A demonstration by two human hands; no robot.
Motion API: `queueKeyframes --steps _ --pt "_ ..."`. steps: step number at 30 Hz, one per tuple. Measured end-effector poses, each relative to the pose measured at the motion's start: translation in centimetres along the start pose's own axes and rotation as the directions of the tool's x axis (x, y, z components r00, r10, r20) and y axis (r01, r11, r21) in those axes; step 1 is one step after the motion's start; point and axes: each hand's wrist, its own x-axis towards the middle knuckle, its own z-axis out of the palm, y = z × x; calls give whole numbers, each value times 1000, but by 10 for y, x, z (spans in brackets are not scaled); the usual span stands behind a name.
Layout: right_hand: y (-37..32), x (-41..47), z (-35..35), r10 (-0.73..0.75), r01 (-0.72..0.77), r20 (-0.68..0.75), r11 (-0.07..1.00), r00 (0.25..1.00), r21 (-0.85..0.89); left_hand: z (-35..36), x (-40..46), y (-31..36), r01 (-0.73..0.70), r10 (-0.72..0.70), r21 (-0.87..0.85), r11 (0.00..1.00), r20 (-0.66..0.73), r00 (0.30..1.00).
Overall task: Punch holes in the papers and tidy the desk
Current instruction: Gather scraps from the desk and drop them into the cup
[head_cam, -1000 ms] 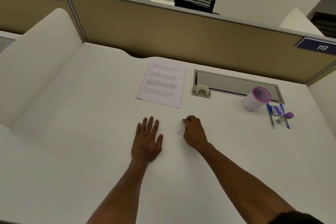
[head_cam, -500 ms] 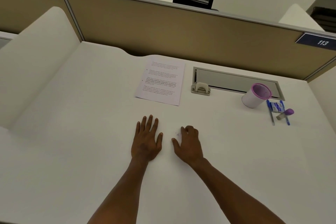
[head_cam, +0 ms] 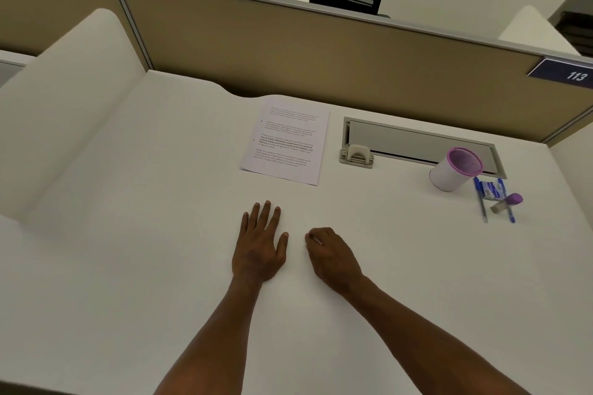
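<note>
At the near middle of the table [head_cam: 128, 170], the left hand [head_cam: 258, 247] lies flat while the right hand [head_cam: 332, 258] curls, its grip apparently pinching a paper scrap. Tidying seems underway; papers [head_cam: 287, 144] and punch [head_cam: 356, 155] sit beyond. The far-right cup [head_cam: 454, 170] looks empty.

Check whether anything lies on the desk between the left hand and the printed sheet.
Nothing visible does. The left hand lies flat on the desk, and only bare white surface separates its fingertips from the near edge of the printed sheet. The hole punch sits off to the sheet's right, clear of that path.
</note>
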Motion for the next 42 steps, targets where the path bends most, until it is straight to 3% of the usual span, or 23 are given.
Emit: queueKeyframes --steps 2,4,6,7,10,13,18,20,22,26,28,36,42 --pt "8 -4 -9 66 -60 -67 995 996 85 0 0 0 4 -4 4 1000 1 1000" --pt "16 -8 -18 271 -209 -172 927 947 311 0 0 1 8 -8 -11 1000 -11 1000" --pt "24 -9 -28 531 -363 -156 737 833 570 1 0 2 9 -10 -16 1000 -19 1000" --pt "28 -10 -31 611 -435 -98 658 785 614 0 0 2 9 -9 -13 1000 -22 1000" --pt "31 -18 -30 599 -553 24 723 801 415 0 1 2 5 -5 -9 1000 -27 1000" --pt "17 -27 -18 502 -510 94 832 860 220 0 1 3 4 -4 0 1000 -15 1000" --pt "-7 -11 -8 424 -428 73 869 903 248 -2 0 2 -1 1 -10 1000 -18 1000" --pt "-4 -6 -15 519 -463 -38 790 854 402 -2 0 2 2 -3 -14 1000 -20 1000" --pt "5 -13 -24 660 -504 -123 668 741 547 -2 0 2 6 -7 -16 1000 -32 999" --pt "31 -37 -34 815 -632 -56 488 576 603 1 0 1 2 -3 -11 1000 -40 999" --pt "37 -44 -34 840 -669 -17 444 542 596 1 1 1 0 0 -4 1000 -36 999" --pt "11 -5 -19 643 -516 -87 681 761 519 0 1 1 0 0 0 1000 -31 1000" --pt "16 16 -10 382 -387 60 910 922 151 0 2 1 0 0 -10 1000 -36 999"
